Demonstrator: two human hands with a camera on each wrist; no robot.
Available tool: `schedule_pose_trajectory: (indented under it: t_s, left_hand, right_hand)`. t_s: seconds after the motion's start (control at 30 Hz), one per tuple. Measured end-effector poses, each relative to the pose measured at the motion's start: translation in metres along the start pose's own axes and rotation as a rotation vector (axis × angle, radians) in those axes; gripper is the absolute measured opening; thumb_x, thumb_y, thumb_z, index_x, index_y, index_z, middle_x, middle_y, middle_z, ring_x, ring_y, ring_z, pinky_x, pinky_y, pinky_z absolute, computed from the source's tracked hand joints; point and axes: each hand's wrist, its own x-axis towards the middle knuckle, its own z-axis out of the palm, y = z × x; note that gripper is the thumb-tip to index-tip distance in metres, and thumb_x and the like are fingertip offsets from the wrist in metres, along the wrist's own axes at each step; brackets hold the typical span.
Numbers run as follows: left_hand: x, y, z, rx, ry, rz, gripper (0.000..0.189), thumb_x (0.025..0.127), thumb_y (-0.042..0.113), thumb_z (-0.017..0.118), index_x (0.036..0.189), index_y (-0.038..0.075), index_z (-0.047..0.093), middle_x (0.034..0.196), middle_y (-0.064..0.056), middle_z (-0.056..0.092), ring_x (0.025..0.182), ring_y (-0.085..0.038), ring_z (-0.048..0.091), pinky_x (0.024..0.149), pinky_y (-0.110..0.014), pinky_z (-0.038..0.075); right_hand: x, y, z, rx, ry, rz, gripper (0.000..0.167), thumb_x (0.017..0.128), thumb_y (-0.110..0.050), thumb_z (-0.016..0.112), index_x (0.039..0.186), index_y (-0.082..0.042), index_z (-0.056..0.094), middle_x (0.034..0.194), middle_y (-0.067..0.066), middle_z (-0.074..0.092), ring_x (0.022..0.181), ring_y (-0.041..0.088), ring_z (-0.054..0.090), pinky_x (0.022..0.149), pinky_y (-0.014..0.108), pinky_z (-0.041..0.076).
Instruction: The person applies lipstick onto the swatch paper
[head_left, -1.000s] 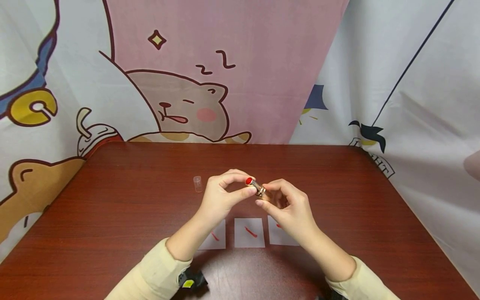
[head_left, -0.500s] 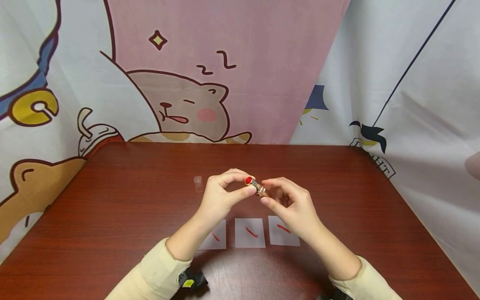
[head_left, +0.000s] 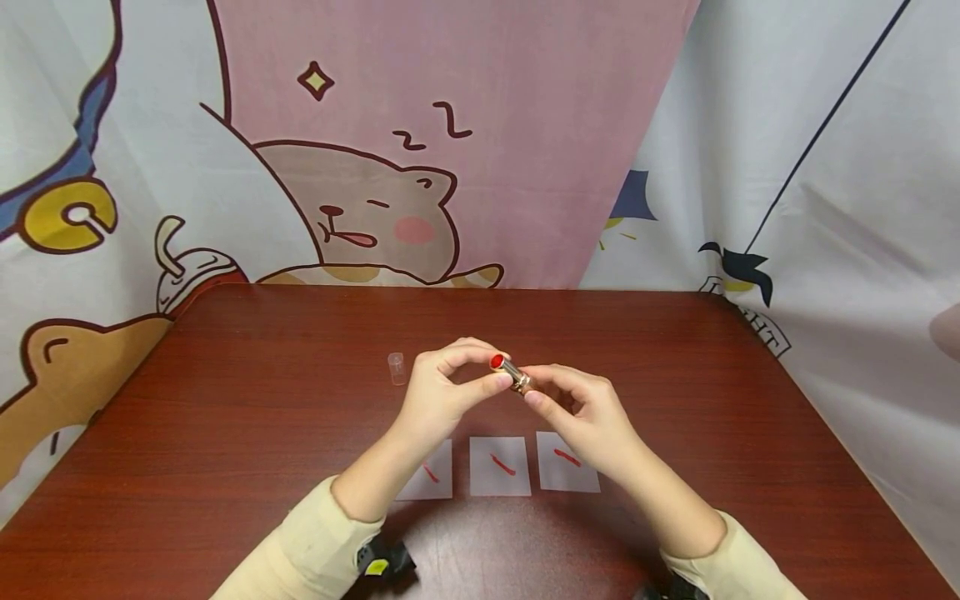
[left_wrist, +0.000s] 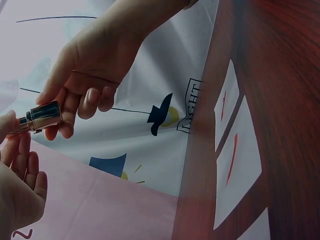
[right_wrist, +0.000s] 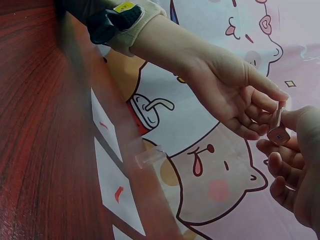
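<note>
A printed cloth backdrop (head_left: pixel 517 150) with a sleeping cartoon bear and a pink panel hangs behind a dark red-brown table (head_left: pixel 262 400) with a wood grain. Over it reach two arms in pale yellow sleeves (head_left: pixel 307 537), a black device (head_left: pixel 386 558) with a yellow label at the left wrist.

The two hands meet above the table on one lipstick (head_left: pixel 517 375). The left hand (head_left: pixel 435 387) pinches its metal tube between thumb and forefinger; the right hand (head_left: pixel 588 412) grips the base between thumb and fingers, its remaining fingers apparently bent inward, though they are partly hidden in the head view.

Below, three white paper pieces lie in a row on the table: a left one (head_left: pixel 438 454) partly covered by the left forearm, a middle one (head_left: pixel 483 479) and a right one (head_left: pixel 573 479) beside the right wrist.

The lipstick is tilted, its red end (head_left: pixel 497 362) up and toward the left hand. A clear cap (head_left: pixel 396 368) sits on the table just beyond the left hand. Smallest are the slanting red strokes (head_left: pixel 502 464), one on each paper piece.
</note>
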Motion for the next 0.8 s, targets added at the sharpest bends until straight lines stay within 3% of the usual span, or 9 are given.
schedule_pose_trajectory:
  t_s: [0.2, 0.57, 0.8]
  left_hand:
    - [-0.0003, -0.0014, 0.0004, -0.002, -0.002, -0.004, 0.016, 0.075, -0.005, 0.077, 0.091, -0.004, 0.072, 0.090, -0.004, 0.068, 0.090, -0.020, 0.062, 0.089, -0.036, 0.044]
    - [0.0001, -0.0015, 0.0002, 0.015, -0.003, -0.013, 0.018, 0.075, -0.003, 0.078, 0.092, -0.002, 0.073, 0.091, -0.008, 0.068, 0.092, -0.021, 0.062, 0.090, -0.037, 0.044]
    - [-0.0002, -0.0020, 0.0000, 0.023, 0.000, 0.001, 0.016, 0.075, -0.003, 0.078, 0.090, -0.002, 0.073, 0.090, -0.004, 0.068, 0.090, -0.021, 0.062, 0.088, -0.035, 0.045]
  right_hand:
    - [-0.0005, -0.0006, 0.0008, 0.008, 0.010, 0.010, 0.025, 0.085, 0.006, 0.066, 0.109, -0.004, 0.069, 0.092, 0.004, 0.069, 0.070, 0.011, 0.060, 0.054, 0.025, 0.049]
    - [-0.0004, 0.0022, 0.0024, -0.011, 0.031, -0.011, 0.025, 0.084, 0.003, 0.070, 0.107, -0.005, 0.069, 0.086, 0.008, 0.068, 0.064, 0.012, 0.057, 0.050, 0.026, 0.047]
    - [0.0001, 0.0028, 0.0037, -0.016, 0.050, 0.000, 0.027, 0.080, 0.005, 0.073, 0.104, -0.007, 0.070, 0.084, 0.002, 0.067, 0.060, 0.012, 0.056, 0.048, 0.024, 0.044]
